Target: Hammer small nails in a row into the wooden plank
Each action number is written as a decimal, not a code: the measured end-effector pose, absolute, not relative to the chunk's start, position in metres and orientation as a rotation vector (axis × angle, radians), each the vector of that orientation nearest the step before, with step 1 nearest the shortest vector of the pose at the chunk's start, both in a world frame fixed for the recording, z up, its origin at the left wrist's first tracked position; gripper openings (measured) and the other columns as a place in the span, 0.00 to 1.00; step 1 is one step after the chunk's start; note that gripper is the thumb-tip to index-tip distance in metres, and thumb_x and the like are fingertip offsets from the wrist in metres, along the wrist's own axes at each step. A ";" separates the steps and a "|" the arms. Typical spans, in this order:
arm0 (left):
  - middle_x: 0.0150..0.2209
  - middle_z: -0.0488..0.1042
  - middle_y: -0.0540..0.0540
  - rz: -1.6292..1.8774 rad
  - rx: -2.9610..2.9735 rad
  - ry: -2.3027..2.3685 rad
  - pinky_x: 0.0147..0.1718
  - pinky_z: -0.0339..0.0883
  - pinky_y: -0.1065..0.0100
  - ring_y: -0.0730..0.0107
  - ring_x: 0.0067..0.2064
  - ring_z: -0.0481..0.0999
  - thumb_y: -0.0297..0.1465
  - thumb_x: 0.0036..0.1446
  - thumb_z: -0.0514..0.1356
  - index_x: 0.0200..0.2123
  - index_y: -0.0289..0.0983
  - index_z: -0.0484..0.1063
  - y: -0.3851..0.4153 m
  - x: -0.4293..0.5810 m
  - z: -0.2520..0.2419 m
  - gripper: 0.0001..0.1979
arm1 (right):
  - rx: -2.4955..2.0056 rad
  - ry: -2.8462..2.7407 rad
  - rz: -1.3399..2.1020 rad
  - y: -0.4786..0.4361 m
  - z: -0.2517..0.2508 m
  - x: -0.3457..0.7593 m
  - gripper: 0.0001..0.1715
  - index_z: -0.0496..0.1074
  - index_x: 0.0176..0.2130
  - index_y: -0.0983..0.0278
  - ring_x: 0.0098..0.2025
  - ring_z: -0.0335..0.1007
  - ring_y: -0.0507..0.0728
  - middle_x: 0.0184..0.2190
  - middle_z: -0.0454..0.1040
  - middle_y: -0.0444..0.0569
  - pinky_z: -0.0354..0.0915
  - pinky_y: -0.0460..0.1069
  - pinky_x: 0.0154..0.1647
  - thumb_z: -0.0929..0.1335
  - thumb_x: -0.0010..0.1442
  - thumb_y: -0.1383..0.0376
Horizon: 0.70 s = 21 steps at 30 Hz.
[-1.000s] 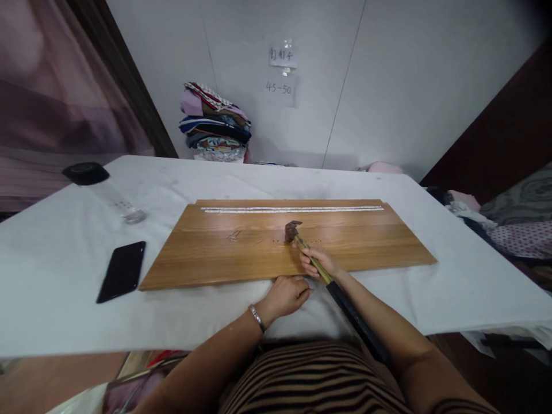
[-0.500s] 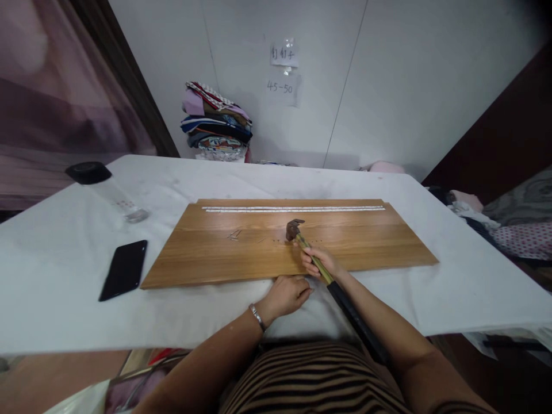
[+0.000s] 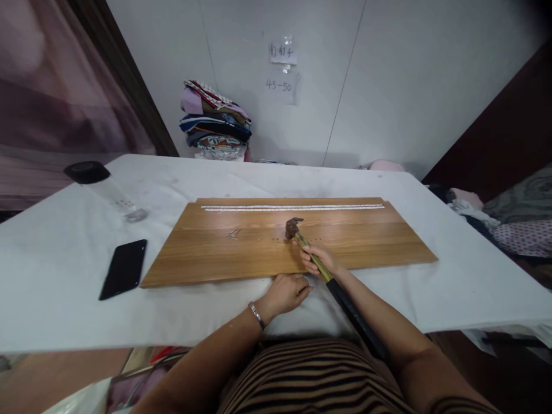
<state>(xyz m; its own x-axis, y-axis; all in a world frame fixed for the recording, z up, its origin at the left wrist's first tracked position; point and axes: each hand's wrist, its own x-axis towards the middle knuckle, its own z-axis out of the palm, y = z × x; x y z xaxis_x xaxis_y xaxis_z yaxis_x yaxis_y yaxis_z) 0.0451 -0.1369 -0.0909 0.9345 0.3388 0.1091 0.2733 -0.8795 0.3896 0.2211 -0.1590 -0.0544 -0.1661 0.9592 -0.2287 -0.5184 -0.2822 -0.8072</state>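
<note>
A wooden board (image 3: 241, 253) lies flat on the white table (image 3: 64, 287). My right hand (image 3: 319, 260) is closed round the shaft of a hammer (image 3: 302, 238), close behind its head, which rests on the board beside a row of small nails. My left hand (image 3: 288, 291) lies loosely curled on the tablecloth at the board's near edge, holding nothing that I can see. A few loose nails (image 3: 234, 233) lie on the board to the left of the hammer head. A white measuring strip (image 3: 293, 207) runs along the board's far edge.
A black phone (image 3: 123, 268) lies on the table left of the board. Farther back on the left, a clear bottle with a black cap (image 3: 101, 181) lies on its side. Folded fabrics (image 3: 215, 122) are stacked against the wall. More cloth is heaped at the right.
The hammer head has stayed at nearly the same spot on the board. Both hands hold their places; only the view has shifted slightly.
</note>
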 end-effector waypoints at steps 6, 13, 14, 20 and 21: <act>0.36 0.82 0.45 0.220 2.736 0.448 0.36 0.67 0.68 0.66 0.36 0.80 0.37 0.71 0.54 0.36 0.38 0.79 -0.137 0.045 -0.088 0.17 | -0.925 -0.680 1.706 -0.158 -0.052 0.221 0.23 0.66 0.51 0.61 0.13 0.49 0.46 0.21 0.61 0.32 0.44 0.43 0.11 0.72 0.59 0.59; 0.35 0.82 0.45 0.214 2.755 0.446 0.35 0.67 0.67 0.64 0.36 0.81 0.37 0.71 0.54 0.35 0.37 0.79 -0.137 0.045 -0.089 0.17 | -0.918 -0.709 1.696 -0.156 -0.051 0.222 0.22 0.67 0.51 0.61 0.13 0.49 0.46 0.21 0.61 0.32 0.45 0.43 0.11 0.71 0.59 0.59; 0.36 0.82 0.45 0.223 2.755 0.446 0.35 0.67 0.67 0.65 0.36 0.81 0.37 0.71 0.54 0.35 0.37 0.79 -0.137 0.045 -0.089 0.17 | -0.924 -0.710 1.695 -0.156 -0.051 0.222 0.22 0.67 0.51 0.61 0.13 0.49 0.46 0.21 0.61 0.32 0.45 0.43 0.11 0.71 0.59 0.59; 0.35 0.82 0.45 0.265 2.745 0.417 0.36 0.66 0.67 0.66 0.36 0.80 0.36 0.71 0.54 0.36 0.37 0.79 -0.137 0.046 -0.090 0.16 | -0.920 -0.728 1.690 -0.159 -0.051 0.221 0.23 0.66 0.51 0.61 0.13 0.48 0.46 0.21 0.61 0.32 0.45 0.43 0.11 0.71 0.59 0.58; 0.35 0.82 0.45 0.262 2.745 0.419 0.35 0.66 0.67 0.66 0.36 0.80 0.36 0.71 0.54 0.36 0.37 0.79 -0.137 0.046 -0.090 0.16 | -0.914 -0.733 1.690 -0.160 -0.050 0.221 0.23 0.66 0.52 0.61 0.13 0.48 0.46 0.21 0.61 0.32 0.45 0.43 0.11 0.71 0.59 0.58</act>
